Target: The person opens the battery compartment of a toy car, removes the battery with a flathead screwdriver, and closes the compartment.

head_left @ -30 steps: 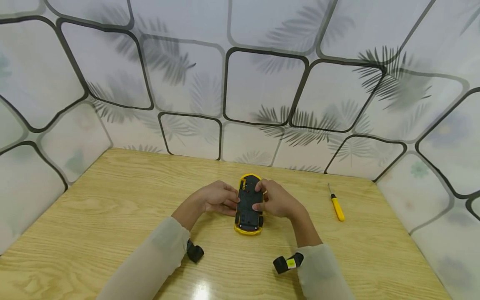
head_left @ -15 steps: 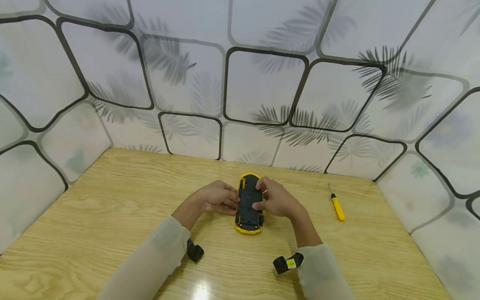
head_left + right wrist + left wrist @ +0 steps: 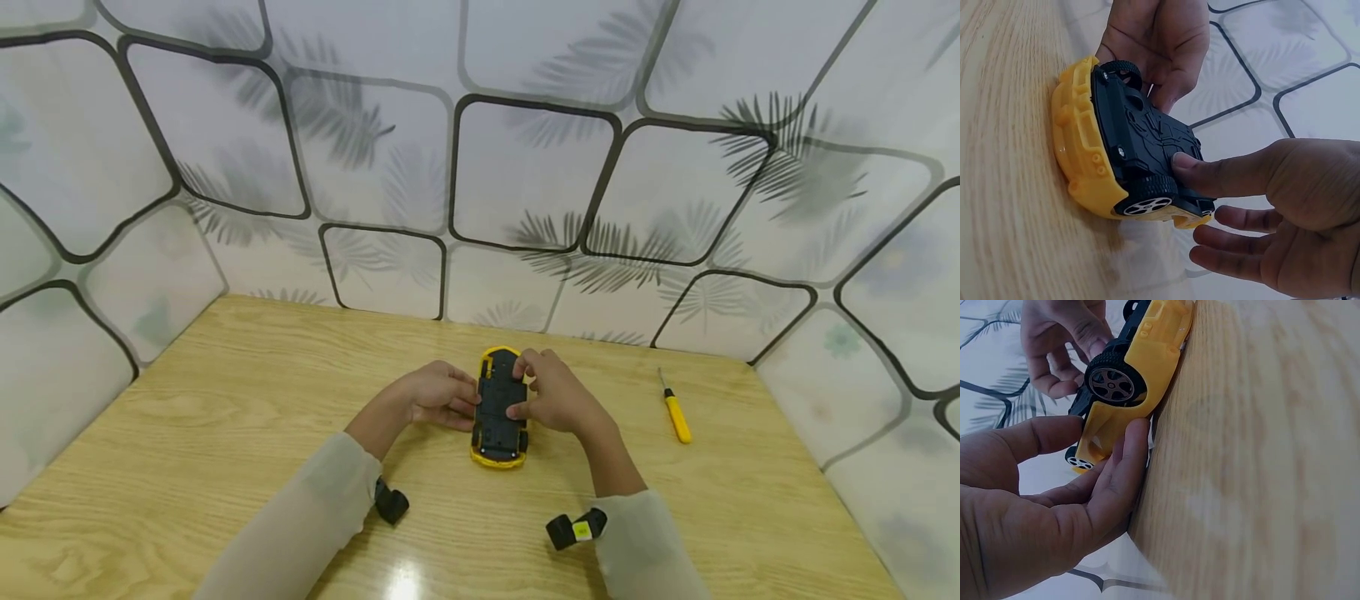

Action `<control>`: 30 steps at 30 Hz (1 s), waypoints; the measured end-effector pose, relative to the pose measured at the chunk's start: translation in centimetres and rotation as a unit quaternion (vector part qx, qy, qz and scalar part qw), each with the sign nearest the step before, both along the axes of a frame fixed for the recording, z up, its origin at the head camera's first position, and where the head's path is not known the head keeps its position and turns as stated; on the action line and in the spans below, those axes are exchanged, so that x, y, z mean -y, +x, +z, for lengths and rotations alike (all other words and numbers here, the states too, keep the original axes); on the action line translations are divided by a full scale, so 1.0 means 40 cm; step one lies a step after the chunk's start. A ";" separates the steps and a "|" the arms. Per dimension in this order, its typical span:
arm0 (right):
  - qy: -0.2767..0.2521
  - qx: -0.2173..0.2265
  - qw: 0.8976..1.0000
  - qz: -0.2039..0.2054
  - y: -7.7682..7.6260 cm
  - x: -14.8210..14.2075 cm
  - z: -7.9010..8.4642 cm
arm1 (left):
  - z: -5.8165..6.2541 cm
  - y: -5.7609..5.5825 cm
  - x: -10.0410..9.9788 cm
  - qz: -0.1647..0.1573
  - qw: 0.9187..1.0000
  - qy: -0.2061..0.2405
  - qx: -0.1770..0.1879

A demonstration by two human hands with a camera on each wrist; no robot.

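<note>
A yellow toy car [image 3: 497, 437] lies upside down on the wooden table, its black underside facing up. My left hand [image 3: 441, 396] holds its left side; in the left wrist view, the thumb is at the chassis edge and the fingers [image 3: 1129, 447] lie along the yellow body. From the right, my right hand [image 3: 558, 398] has its thumb [image 3: 1188, 164] on the black underside. Its index finger curls over the chassis near the far end, partly covering that corner. The other right fingers are bent loosely beside the car. Black wheels [image 3: 1112, 384] show on the car.
A screwdriver [image 3: 677, 418] with a yellow handle lies to the right on the wooden table [image 3: 225, 400]. Patterned white panels [image 3: 532, 175] stand behind and at both sides. Black wrist cameras [image 3: 392, 503] hang at both sleeves.
The right index finger has shifted slightly and bends more over the far end of the chassis. The toy car and left hand hold almost the same place.
</note>
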State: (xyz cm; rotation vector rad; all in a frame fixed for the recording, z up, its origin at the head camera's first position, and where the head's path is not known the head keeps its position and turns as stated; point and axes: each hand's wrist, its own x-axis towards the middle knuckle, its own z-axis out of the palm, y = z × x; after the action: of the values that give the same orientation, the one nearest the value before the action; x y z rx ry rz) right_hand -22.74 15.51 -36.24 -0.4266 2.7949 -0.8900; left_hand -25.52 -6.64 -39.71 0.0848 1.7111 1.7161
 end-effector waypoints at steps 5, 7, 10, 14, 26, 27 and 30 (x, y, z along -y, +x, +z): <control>0.018 -0.035 0.999 0.025 -0.002 0.001 0.007 | -0.002 -0.003 -0.002 0.002 1.000 -0.005 -0.002; 0.023 -0.046 0.998 0.037 -0.004 0.002 0.008 | -0.001 -0.003 -0.002 0.004 1.000 -0.007 -0.003; 0.020 -0.049 0.997 0.055 -0.007 0.001 0.011 | -0.001 0.000 -0.002 0.006 1.000 -0.008 -0.005; 0.007 -0.052 0.996 0.073 -0.010 -0.004 0.015 | 0.001 0.003 -0.002 0.008 1.000 -0.008 -0.004; -0.013 -0.050 0.995 0.081 -0.018 -0.004 0.030 | -0.001 0.002 -0.003 0.003 1.000 -0.008 -0.006; -0.018 -0.050 0.995 0.081 -0.019 -0.005 0.029 | -0.002 0.001 -0.003 0.003 1.000 -0.009 -0.006; -0.034 -0.048 0.995 0.078 -0.019 -0.005 0.026 | -0.002 0.001 -0.002 0.003 1.000 -0.010 -0.006</control>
State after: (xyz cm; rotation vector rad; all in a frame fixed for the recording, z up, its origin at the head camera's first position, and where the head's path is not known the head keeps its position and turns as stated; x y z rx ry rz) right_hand -23.52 15.72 -35.20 -0.7050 2.7743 -0.9552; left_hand -25.48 -6.56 -39.79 0.0818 1.7385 1.7057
